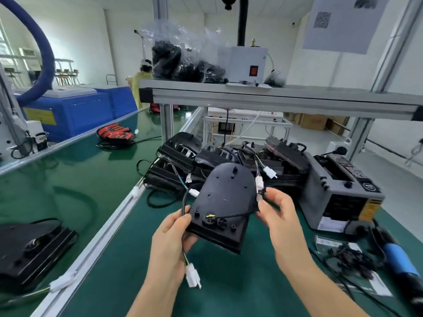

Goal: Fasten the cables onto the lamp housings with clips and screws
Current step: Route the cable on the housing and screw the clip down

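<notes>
I hold a black lamp housing back side up above the green bench. My left hand grips its lower left corner together with the black cable, whose white connector dangles below my wrist. At the housing's right edge, my right hand pinches a small black clip between thumb and fingertips. A thin black wire runs across the housing from a grommet near its lower left.
A pile of black housings with wired connectors lies behind. A grey tape dispenser stands at the right, with loose black clips and a blue-handled screwdriver in front. Another housing rests on the conveyor at the left.
</notes>
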